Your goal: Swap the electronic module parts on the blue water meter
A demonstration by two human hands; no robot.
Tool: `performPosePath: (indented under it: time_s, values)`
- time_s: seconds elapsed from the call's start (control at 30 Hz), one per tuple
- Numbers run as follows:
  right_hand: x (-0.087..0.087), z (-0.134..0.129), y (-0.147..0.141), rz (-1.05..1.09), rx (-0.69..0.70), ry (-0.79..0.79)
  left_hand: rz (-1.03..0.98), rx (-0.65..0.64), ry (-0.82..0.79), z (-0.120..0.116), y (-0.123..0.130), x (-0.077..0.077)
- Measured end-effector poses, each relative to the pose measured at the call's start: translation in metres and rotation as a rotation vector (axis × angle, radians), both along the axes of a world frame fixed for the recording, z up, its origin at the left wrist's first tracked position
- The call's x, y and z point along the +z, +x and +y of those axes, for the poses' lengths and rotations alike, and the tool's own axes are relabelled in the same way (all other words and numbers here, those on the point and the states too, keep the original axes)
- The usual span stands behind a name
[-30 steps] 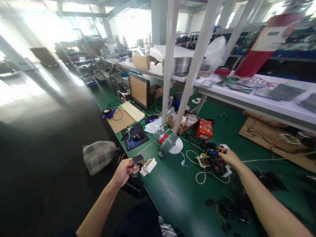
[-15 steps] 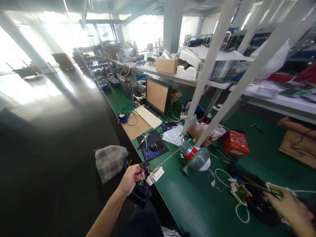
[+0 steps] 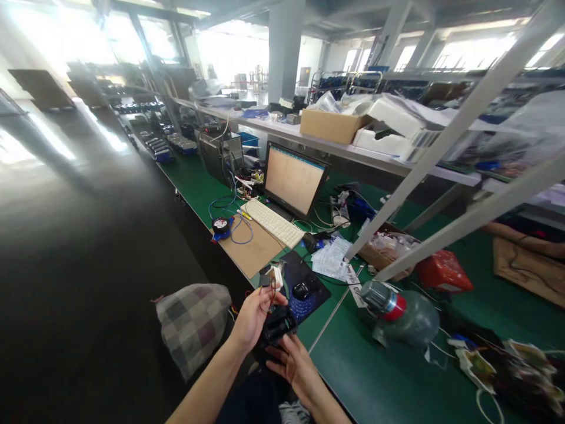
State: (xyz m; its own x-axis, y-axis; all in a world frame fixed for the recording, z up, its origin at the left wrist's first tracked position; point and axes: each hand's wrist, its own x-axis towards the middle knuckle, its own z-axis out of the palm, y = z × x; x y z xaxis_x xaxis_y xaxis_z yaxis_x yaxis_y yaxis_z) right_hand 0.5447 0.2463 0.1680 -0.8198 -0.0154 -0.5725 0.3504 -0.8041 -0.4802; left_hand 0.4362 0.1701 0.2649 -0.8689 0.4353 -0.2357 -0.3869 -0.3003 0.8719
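Observation:
My left hand is closed on wires of a small white connector piece, near the bench edge. A black plastic housing hangs just below these fingers, between my two hands. My right hand has its fingers spread beside and under the housing, its fingertips close to it; whether they touch is unclear. Behind them lies a dark mouse pad with a black mouse.
A monitor and white keyboard stand beyond. A grey-green bottle with a red band lies to the right. Slanted white posts cross the right side. A checked cloth bundle is at left. Another person's arm shows far right.
My right hand has left the cluttered boards and wires at the right and come beside my left hand. The black housing is now raised between them. The view has turned.

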Motion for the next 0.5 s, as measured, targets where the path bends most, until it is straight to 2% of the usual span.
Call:
performPosePath:
  time_s: [0.07,0.1,0.3,0.5]
  values:
    - [0.006,-0.001,-0.023,-0.007,-0.030,-0.091,-0.014,0.032,0.013,-0.007,-0.013,-0.002]
    - [0.008,0.002,-0.034,-0.014,-0.054,-0.087,-0.029,0.042,0.019,-0.010,-0.018,-0.003]
    - [0.011,0.016,-0.095,-0.063,-0.071,0.084,-0.051,0.071,0.077,-0.024,-0.053,-0.002]
    - [0.009,0.017,-0.154,-0.018,-0.140,0.209,0.020,0.095,0.016,-0.025,-0.088,0.009]
